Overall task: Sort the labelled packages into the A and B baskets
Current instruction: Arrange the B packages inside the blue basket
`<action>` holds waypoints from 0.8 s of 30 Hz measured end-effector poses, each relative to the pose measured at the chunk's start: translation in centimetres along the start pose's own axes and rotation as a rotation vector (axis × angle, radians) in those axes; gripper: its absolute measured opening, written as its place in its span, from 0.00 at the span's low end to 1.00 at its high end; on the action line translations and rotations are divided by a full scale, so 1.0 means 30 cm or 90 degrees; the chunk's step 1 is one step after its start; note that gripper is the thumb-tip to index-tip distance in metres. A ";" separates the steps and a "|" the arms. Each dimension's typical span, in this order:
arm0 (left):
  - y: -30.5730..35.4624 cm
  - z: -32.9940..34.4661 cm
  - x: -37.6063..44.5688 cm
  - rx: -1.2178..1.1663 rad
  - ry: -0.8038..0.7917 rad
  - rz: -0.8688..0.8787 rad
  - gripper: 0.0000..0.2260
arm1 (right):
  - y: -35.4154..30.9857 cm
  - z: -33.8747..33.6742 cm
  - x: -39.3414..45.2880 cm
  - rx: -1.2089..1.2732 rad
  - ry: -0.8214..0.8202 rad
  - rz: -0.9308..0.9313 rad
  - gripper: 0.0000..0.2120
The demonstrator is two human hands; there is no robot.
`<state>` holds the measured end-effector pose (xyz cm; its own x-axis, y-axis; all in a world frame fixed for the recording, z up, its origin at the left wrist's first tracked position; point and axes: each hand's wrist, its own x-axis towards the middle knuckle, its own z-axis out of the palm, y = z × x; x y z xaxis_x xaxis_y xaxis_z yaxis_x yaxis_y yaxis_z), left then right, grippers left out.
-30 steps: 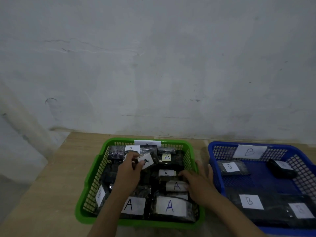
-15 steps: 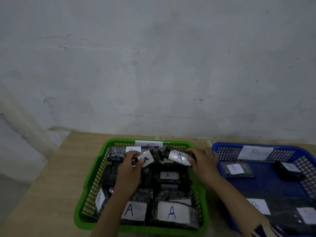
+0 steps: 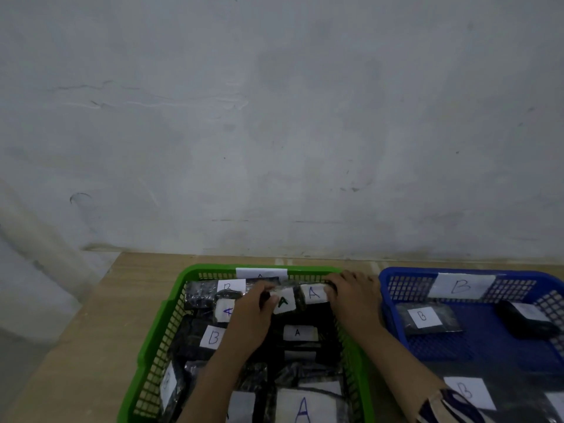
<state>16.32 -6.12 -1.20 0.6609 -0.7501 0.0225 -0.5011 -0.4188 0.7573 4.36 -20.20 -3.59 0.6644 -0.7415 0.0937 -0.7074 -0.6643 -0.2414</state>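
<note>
— How many baskets?
— Two — one green basket [image 3: 158,346] and one blue basket [image 3: 396,303].
— Hands?
— Two, a left hand [image 3: 253,312] and a right hand [image 3: 354,297].
— Readable package labels in the green one?
— Five A's and two B's; others are too blurred.
— And in the blue?
— Two B's show plainly.

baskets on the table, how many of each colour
green basket: 1
blue basket: 1
total: 2
</note>
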 end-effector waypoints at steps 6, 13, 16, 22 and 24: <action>0.004 0.071 0.003 0.060 -0.166 -0.031 0.10 | 0.035 -0.001 -0.021 0.068 -0.060 -0.035 0.15; -0.003 0.103 -0.017 0.074 -0.178 -0.024 0.09 | 0.022 -0.002 -0.009 0.000 -0.051 -0.036 0.16; -0.006 0.114 -0.025 0.084 -0.146 -0.035 0.10 | 0.003 0.006 0.010 -0.030 -0.054 -0.019 0.16; -0.006 0.123 -0.030 0.167 -0.074 -0.049 0.11 | 0.016 0.000 -0.038 0.050 -0.001 -0.034 0.15; -0.016 0.115 -0.035 0.189 -0.054 -0.028 0.11 | 0.027 0.002 -0.070 0.090 0.076 -0.077 0.09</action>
<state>13.93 -6.90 -3.84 0.6431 -0.7626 -0.0704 -0.6225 -0.5741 0.5320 2.41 -19.17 -4.02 0.7027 -0.6692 0.2417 -0.5780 -0.7350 -0.3544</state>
